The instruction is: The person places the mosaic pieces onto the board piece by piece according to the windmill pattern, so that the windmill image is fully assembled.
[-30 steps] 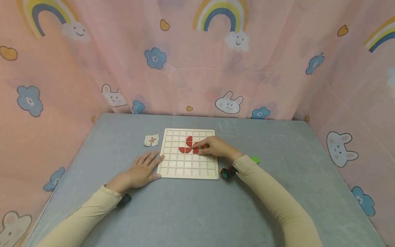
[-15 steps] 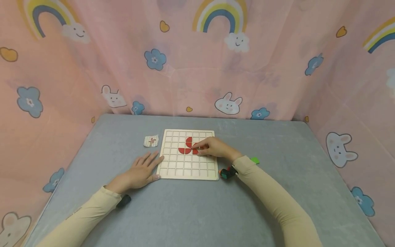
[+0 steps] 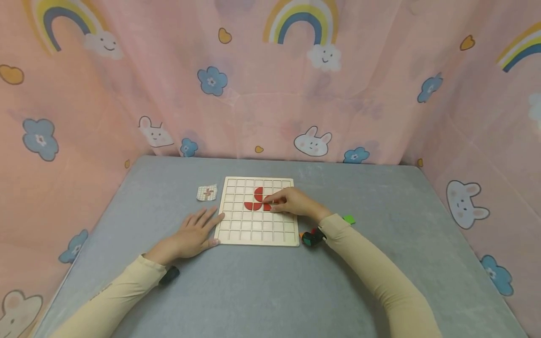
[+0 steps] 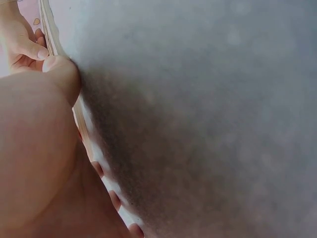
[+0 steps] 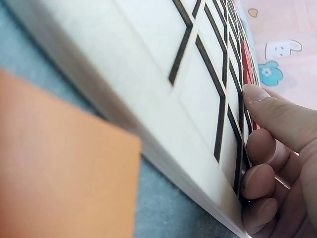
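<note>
A pale wooden grid board point(image 3: 241, 227) lies on the table, with several red quarter-circle pieces point(image 3: 253, 205) set in its middle squares. My right hand point(image 3: 296, 203) reaches over the board from the right, its thumb and index finger pinching a red piece point(image 3: 267, 207) low at the grid. Part of that piece and its neighbours are hidden under the fingers. In the right wrist view the thumb meets a red piece point(image 5: 246, 64) while the other fingers curl close to the board. My left hand point(image 3: 194, 234) lies flat with fingers spread, thumb and index finger touching the board's left edge.
A small paper card point(image 3: 207, 192) printed with a grid and a red figure lies left of the board. A green piece point(image 3: 349, 219) sits to the right, partly behind the sleeve. An orange piece point(image 5: 69, 163) shows large beside the board in the right wrist view.
</note>
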A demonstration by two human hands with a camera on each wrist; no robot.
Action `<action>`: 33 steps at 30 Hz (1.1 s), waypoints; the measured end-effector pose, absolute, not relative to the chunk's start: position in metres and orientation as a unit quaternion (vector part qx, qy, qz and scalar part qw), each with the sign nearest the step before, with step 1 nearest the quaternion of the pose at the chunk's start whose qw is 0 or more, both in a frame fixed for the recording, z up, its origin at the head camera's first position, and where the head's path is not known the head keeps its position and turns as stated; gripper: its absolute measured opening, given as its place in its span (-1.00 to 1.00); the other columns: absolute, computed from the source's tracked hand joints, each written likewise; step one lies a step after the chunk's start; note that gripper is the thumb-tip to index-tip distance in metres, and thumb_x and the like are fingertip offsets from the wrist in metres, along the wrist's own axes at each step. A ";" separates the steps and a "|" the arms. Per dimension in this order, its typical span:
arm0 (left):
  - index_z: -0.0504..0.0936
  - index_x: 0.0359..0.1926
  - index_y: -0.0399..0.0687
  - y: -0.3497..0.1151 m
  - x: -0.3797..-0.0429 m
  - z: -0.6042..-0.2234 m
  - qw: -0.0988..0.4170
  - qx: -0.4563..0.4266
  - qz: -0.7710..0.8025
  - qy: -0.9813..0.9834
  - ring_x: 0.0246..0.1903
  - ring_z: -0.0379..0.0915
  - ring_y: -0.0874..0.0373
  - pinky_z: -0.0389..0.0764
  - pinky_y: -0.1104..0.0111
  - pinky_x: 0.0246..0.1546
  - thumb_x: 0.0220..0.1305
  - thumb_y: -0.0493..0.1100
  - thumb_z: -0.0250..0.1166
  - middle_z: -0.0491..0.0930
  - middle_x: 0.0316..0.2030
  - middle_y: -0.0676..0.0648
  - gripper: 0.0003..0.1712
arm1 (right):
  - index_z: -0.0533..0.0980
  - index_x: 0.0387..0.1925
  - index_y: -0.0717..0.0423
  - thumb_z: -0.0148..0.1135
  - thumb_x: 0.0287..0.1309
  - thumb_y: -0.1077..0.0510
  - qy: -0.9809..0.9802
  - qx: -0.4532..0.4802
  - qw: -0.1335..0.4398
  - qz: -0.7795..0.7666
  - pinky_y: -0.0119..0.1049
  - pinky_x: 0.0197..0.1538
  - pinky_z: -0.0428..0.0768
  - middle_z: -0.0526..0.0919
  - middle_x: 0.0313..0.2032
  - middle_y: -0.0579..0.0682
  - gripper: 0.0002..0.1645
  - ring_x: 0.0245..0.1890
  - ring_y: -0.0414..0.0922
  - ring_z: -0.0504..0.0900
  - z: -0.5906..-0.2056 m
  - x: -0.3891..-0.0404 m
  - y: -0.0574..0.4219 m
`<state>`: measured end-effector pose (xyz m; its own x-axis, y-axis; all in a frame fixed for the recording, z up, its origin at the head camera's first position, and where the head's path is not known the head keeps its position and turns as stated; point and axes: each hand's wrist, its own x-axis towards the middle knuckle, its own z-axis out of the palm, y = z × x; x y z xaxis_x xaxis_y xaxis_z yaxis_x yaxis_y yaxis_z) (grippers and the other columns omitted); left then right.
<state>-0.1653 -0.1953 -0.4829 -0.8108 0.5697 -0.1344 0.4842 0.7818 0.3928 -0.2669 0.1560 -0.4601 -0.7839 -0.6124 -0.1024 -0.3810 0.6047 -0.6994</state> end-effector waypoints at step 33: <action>0.04 0.67 -0.18 -0.193 -0.161 -0.468 0.131 0.288 0.179 0.932 0.60 -0.27 -0.52 -0.14 -0.43 0.47 0.63 0.14 0.12 -0.15 0.66 -0.41 -0.14 | 0.72 0.21 0.05 0.45 0.37 0.14 0.862 -0.249 0.156 -0.414 -0.39 -0.47 0.32 0.38 -0.59 -0.12 -0.60 -0.57 -0.16 0.37 -0.450 -0.251 0.177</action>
<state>-0.1605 -0.1929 -0.4677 -0.7998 0.5836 -0.1403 0.4901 0.7699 0.4088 -0.2509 0.1771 -0.4500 -0.8272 -0.5583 -0.0632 -0.2996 0.5334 -0.7910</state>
